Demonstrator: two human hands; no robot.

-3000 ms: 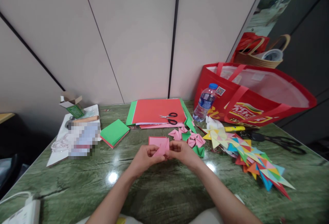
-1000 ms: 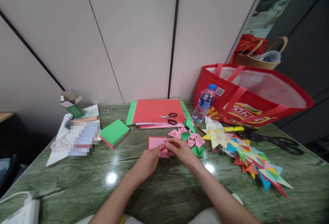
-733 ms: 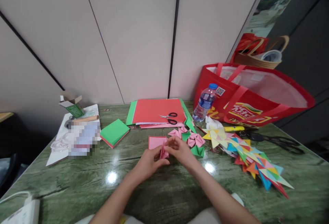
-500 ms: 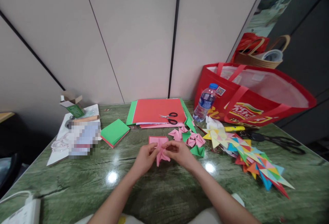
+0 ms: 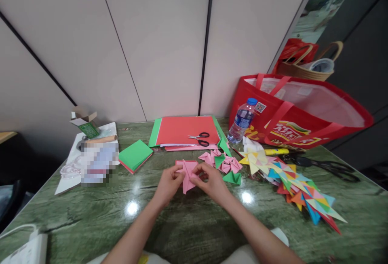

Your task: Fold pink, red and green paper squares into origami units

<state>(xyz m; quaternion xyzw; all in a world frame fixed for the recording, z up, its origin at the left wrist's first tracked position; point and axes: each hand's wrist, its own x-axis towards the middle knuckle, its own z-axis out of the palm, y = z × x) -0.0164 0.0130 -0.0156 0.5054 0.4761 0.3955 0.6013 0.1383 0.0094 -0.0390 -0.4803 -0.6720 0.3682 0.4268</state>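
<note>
"Pinching, both hands?"

"Yep. Left hand [image 5: 169, 184] has thumb and fingers on the left side of the folded pink paper [image 5: 187, 178], right hand [image 5: 214, 183] grips its right side. Wrists apart, forearms angling in from the near edge."

"Where's the paper, exactly?"

"Between the fingertips, ridge standing along the middle, one point toward the wearer. Red-edged pink square [image 5: 178, 161] shows just behind; can't tell if they touch."

"Surface?"

"Green marbled table [image 5: 145, 223], two light reflections. Right of the hands, folded pink and green pieces [image 5: 232, 164]. Farther back, red sheets [image 5: 178, 128] with scissors [image 5: 201, 139] on top. Green squares [image 5: 135, 155] off left. Multicoloured pointed paper chain [image 5: 303, 187] far right."

"Room?"

"Pale panelled wall [image 5: 163, 45] with dark seams behind the table. Red shopping bag [image 5: 318, 110] at right rear, water bottle [image 5: 241, 121] in front of it. Small green carton [image 5: 87, 128] at left rear. Items beside it are pixelated, can't read them."
</note>
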